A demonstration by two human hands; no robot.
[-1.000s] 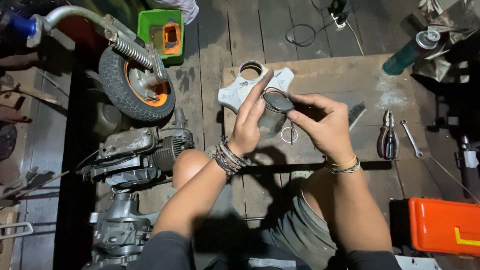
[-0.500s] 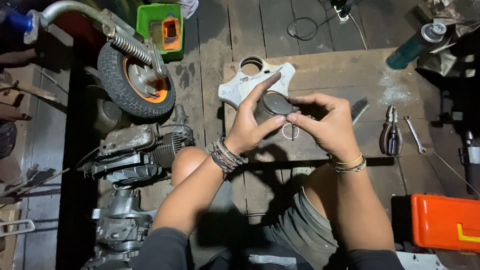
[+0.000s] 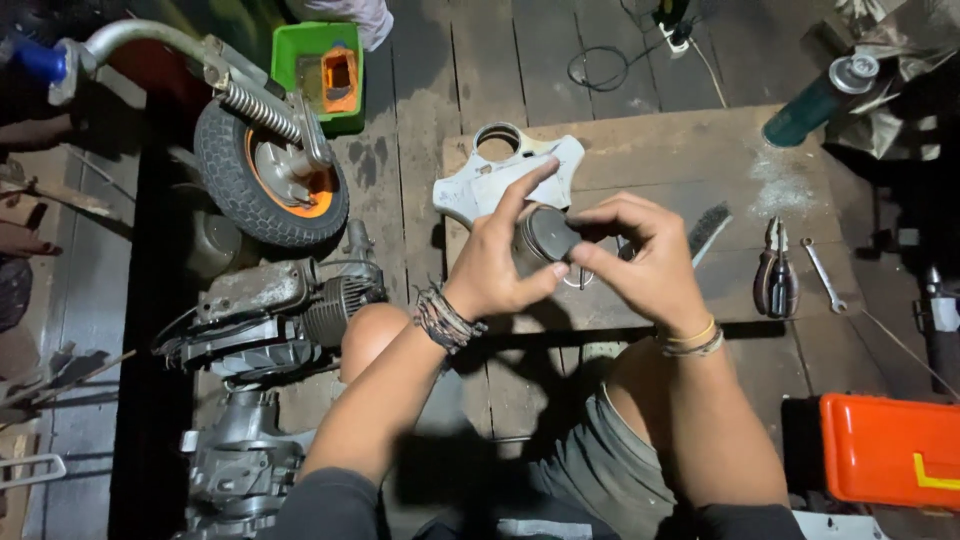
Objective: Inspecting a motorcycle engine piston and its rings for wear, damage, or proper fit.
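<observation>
Both hands meet over a wooden board (image 3: 640, 140) and hold one small grey metal cylinder, a piston (image 3: 543, 238). My left hand (image 3: 503, 258) cups it from the left, index finger stretched out over the top. My right hand (image 3: 640, 258) pinches its dark crown from the right with thumb and fingertips. A thin metal ring (image 3: 578, 280) shows just below the piston, partly hidden by my fingers. Behind the hands lies a white plastic cover (image 3: 478, 190) with a round opening.
Pliers (image 3: 776, 274), a spanner (image 3: 824, 274) and a wire brush (image 3: 708, 224) lie on the board at right; a green spray can (image 3: 820, 98) stands far right. A small wheel (image 3: 268, 176) and engine block (image 3: 270, 312) sit left. An orange case (image 3: 888, 452) is near right.
My hands and the piston have stayed at the same spot; my fingers have shifted slightly around it, and the view has tilted a little.
</observation>
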